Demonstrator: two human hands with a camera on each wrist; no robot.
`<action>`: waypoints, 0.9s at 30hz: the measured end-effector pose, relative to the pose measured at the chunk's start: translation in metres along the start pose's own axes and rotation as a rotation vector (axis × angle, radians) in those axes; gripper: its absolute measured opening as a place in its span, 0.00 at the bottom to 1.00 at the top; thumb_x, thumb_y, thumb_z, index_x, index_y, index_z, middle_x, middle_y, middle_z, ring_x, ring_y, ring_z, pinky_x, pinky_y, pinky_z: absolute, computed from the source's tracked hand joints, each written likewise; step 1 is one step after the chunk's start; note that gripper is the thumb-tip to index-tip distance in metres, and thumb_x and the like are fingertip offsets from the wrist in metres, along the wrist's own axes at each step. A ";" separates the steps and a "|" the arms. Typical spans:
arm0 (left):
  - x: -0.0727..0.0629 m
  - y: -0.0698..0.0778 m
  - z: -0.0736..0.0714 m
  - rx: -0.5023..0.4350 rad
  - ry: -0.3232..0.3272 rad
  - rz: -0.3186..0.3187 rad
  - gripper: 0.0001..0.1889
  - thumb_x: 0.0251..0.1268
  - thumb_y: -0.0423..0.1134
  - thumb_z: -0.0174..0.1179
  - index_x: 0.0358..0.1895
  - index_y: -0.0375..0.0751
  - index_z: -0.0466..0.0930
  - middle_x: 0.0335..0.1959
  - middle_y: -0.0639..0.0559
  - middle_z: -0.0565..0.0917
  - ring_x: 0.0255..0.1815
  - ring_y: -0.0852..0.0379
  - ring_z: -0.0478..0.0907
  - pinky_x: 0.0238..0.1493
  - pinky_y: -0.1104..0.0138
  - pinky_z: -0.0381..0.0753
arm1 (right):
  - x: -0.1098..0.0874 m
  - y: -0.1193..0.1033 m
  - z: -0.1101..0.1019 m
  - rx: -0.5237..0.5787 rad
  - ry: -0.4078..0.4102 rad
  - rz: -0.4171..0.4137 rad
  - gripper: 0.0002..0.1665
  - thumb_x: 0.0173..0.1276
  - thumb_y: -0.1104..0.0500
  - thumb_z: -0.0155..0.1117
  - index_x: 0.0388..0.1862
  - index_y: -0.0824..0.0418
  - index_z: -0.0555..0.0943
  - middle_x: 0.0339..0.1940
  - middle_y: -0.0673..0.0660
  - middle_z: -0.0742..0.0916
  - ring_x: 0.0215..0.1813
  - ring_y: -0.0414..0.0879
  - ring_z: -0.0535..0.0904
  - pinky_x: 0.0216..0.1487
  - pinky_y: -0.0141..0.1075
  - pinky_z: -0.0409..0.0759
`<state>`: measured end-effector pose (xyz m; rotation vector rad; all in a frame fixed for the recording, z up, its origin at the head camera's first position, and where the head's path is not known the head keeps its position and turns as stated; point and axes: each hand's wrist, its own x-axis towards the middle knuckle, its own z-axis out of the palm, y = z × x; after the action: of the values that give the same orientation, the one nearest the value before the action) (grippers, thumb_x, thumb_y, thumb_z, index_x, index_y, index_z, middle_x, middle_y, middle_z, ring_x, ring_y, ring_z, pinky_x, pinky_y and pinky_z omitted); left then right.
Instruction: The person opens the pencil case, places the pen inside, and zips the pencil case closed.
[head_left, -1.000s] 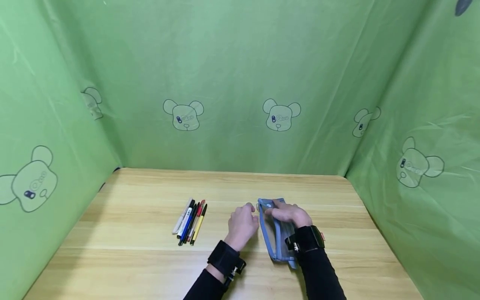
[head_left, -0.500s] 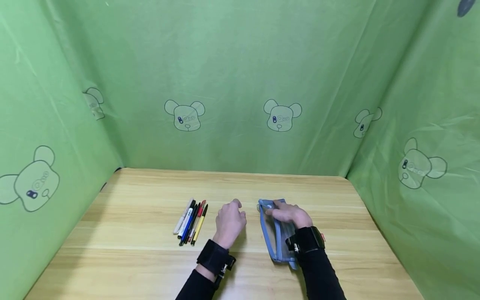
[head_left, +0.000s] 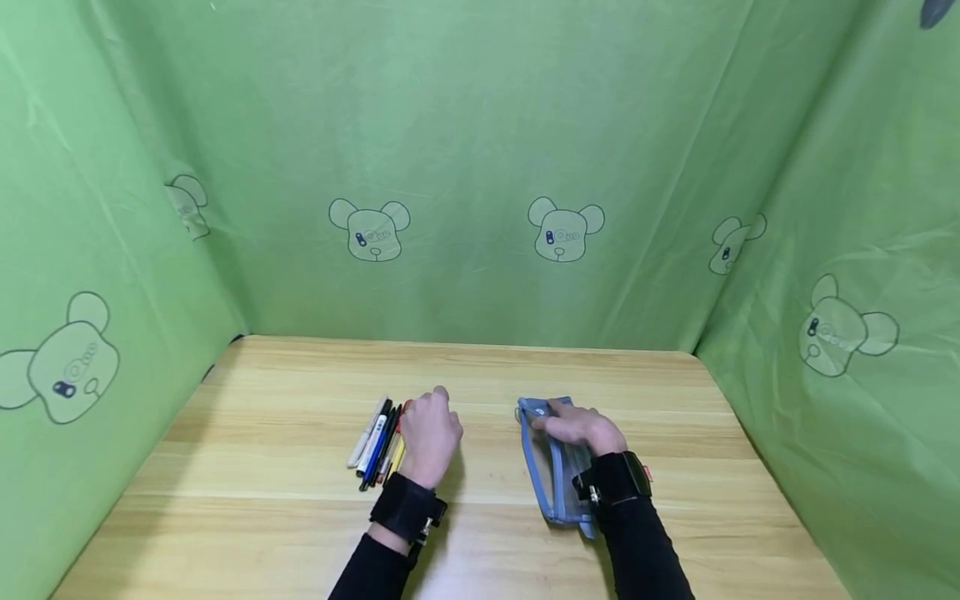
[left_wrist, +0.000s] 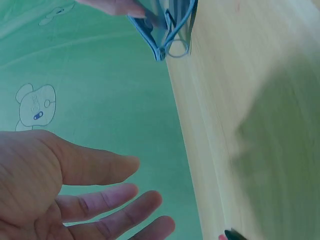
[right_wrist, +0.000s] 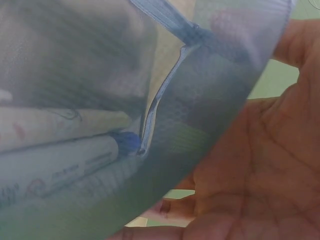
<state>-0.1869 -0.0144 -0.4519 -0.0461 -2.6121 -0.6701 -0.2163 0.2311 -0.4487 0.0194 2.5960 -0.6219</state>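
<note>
My left hand (head_left: 430,437) hovers just right of a bundle of pens (head_left: 372,442) and covers part of the yellow one in the head view. Its thumb and fingers stand apart with nothing between them in the left wrist view; a pen end (left_wrist: 232,234) shows at the bottom there. A see-through pencil case (head_left: 538,471) with blue edging lies on the table with its zip open. At its far end, my right hand (head_left: 588,427) grips its edge. Close up, white marker pens (right_wrist: 55,167) show inside the case beside the zip (right_wrist: 160,90).
The wooden table (head_left: 300,542) has a green cloth (head_left: 465,283) with bear-head prints behind it and at both sides. A small ring (left_wrist: 178,48) hangs at the case's corner. Both wrists wear black straps (head_left: 408,508).
My left hand has moved left, from beside the pencil case to the pens. The right hand and the case have stayed in place.
</note>
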 end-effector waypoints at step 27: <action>0.012 -0.045 -0.005 0.096 -0.135 -0.156 0.02 0.55 0.22 0.59 0.29 0.30 0.79 0.29 0.33 0.84 0.31 0.37 0.82 0.25 0.49 0.82 | -0.003 0.000 0.001 0.009 0.004 0.007 0.48 0.71 0.35 0.51 0.83 0.56 0.55 0.79 0.70 0.66 0.80 0.76 0.52 0.75 0.70 0.57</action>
<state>-0.2021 -0.0569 -0.4633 0.1476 -2.7956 -0.6122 -0.2135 0.2308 -0.4483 0.0331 2.5963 -0.6316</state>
